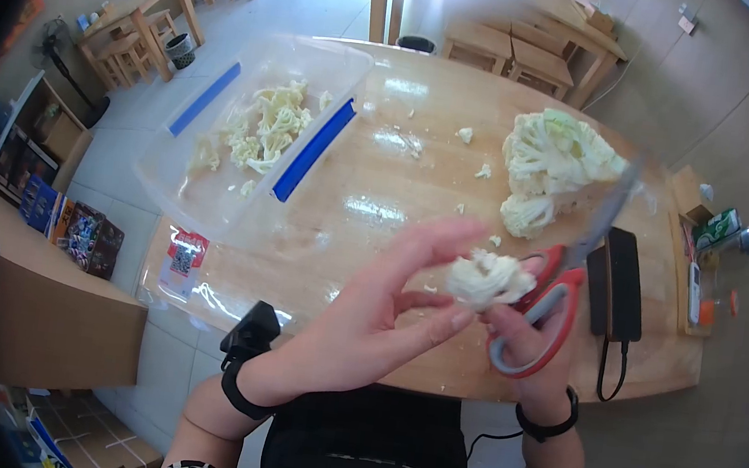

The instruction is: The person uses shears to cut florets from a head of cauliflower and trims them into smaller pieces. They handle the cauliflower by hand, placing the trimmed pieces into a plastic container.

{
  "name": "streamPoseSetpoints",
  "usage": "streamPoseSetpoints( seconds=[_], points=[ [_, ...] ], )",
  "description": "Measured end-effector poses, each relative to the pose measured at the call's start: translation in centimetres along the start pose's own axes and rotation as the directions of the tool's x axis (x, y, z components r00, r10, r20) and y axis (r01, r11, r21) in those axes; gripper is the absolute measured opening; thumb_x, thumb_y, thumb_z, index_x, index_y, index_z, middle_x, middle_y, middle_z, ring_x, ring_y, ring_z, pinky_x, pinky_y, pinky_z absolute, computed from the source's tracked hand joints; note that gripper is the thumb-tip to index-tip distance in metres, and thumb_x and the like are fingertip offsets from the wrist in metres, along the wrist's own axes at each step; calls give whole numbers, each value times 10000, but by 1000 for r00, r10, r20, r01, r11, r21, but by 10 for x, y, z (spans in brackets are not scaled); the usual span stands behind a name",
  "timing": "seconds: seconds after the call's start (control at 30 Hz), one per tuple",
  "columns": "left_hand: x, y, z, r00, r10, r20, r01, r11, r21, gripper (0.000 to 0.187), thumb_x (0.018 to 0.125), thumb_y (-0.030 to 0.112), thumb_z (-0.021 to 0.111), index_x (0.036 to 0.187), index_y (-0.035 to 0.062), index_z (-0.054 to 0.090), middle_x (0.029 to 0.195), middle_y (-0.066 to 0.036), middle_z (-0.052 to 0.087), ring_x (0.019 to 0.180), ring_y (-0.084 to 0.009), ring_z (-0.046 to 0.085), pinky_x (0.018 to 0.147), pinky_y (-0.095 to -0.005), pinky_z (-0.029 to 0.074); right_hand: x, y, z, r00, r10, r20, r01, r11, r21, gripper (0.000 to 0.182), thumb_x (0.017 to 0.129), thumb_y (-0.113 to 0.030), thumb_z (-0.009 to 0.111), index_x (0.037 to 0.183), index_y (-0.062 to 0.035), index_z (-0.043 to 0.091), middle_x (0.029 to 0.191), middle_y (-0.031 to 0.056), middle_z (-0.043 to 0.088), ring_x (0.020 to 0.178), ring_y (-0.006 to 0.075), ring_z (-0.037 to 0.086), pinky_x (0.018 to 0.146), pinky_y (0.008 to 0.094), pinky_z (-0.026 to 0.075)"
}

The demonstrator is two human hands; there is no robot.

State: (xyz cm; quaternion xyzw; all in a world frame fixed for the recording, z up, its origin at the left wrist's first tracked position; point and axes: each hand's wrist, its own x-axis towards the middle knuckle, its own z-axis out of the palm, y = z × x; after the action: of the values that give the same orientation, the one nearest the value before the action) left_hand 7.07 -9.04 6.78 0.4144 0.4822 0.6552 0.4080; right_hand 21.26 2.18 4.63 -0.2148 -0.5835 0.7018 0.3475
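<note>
A small cauliflower floret (486,282) is between my two hands, above the near part of the table. My left hand (385,301) curls around its left side, thumb beneath it and fingers behind. My right hand (529,342) grips red-and-grey scissors (559,327), whose blades point up and away to the right. The right fingertips also touch the floret's lower edge. Beyond the scissors lies a large cut piece of cauliflower (557,158) on the tabletop. A clear plastic box (201,199) with blue clips stands at the left, with several florets (271,123) inside.
Small cauliflower crumbs (465,135) are scattered over the wooden table (374,234). A black device with a cable (619,283) lies at the right. Past it sits a wooden tray (681,262) with cans and small items. A red QR-code card (184,259) is at the near left corner.
</note>
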Motion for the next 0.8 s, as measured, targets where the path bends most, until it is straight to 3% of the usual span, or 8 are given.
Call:
streamPoseSetpoints(
  seconds=[0.1, 0.23, 0.33, 0.4, 0.5, 0.63, 0.67, 0.8],
  points=[
    [5, -4, -9, 994, -52, 98, 53, 999, -11, 448, 847, 38, 551, 1267, 31, 397, 1232, -106, 467, 1060, -145, 508, 815, -257, 454, 0, -1, 5, 990, -80, 119, 101, 979, -179, 305, 773, -81, 662, 985, -29, 450, 877, 66, 559, 742, 113, 572, 660, 230, 469],
    [8, 25, -56, 889, 348, -299, -134, 820, 556, 399, 846, 54, 569, 1225, 45, 447, 1099, -92, 542, 956, -140, 544, 766, -255, 483, -6, -20, -12, 990, 62, 130, -54, 997, -59, 218, 835, -123, 599, 959, -8, 461, 907, 134, 597, 712, 127, 602, 624, 214, 490],
    [18, 41, -94, 789, 479, -384, -20, 646, 763, 448, 816, 101, 615, 1223, 32, 443, 1148, -131, 519, 1017, -202, 529, 839, -324, 455, -15, -21, -39, 956, 232, 182, -234, 972, -9, 224, 893, -219, 510, 952, -8, 463, 759, 110, 588, 608, 120, 581, 538, 214, 473],
    [12, 37, -103, 741, 656, -140, 204, -21, 979, 521, 766, 147, 665, 1226, 42, 446, 1199, -148, 483, 1103, -283, 471, 928, -389, 379, -23, -21, -53, 952, 277, 128, -284, 958, 41, 272, 881, -276, 509, 923, -10, 467, 711, 109, 577, 548, 124, 555, 489, 214, 450],
    [-11, 28, -72, 886, 391, -250, 254, 41, 966, 564, 735, 161, 682, 1234, 50, 443, 1236, -147, 446, 1161, -325, 407, 979, -419, 305, -34, -25, -82, 921, 386, 56, -389, 918, 76, 342, 874, -360, 505, 901, -20, 479, 650, 97, 557, 483, 124, 520, 437, 214, 422],
    [-5, -21, -75, 886, 419, -199, 261, -96, 961, 412, 749, 66, 638, 1142, 132, 535, 1048, -22, 581, 1122, -262, 446, 953, -366, 275, -30, -52, -109, 847, 530, 37, -508, 828, -235, 278, 870, -308, 540, 896, -35, 489, 653, 55, 543, 522, 89, 509, 470, 205, 413],
    [1, -33, -78, 848, 498, -178, 233, -50, 971, 354, 758, 2, 595, 1074, 161, 572, 957, 32, 606, 1108, -242, 454, 940, -351, 253, -25, -60, -114, 844, 535, 22, -458, 742, -489, 328, 853, -329, 565, 882, -8, 503, 660, 47, 537, 558, 93, 498, 510, 222, 412],
    [21, -40, -79, 841, 530, -110, 154, -40, 987, 351, 752, -33, 567, 1048, 155, 576, 1028, 17, 587, 1114, -237, 454, 936, -373, 256, 9, -82, -128, 813, 580, -54, -360, 427, -829, 474, 796, -411, 613, 847, 53, 529, 655, 61, 520, 629, 120, 476, 583, 272, 407]
  ],
)
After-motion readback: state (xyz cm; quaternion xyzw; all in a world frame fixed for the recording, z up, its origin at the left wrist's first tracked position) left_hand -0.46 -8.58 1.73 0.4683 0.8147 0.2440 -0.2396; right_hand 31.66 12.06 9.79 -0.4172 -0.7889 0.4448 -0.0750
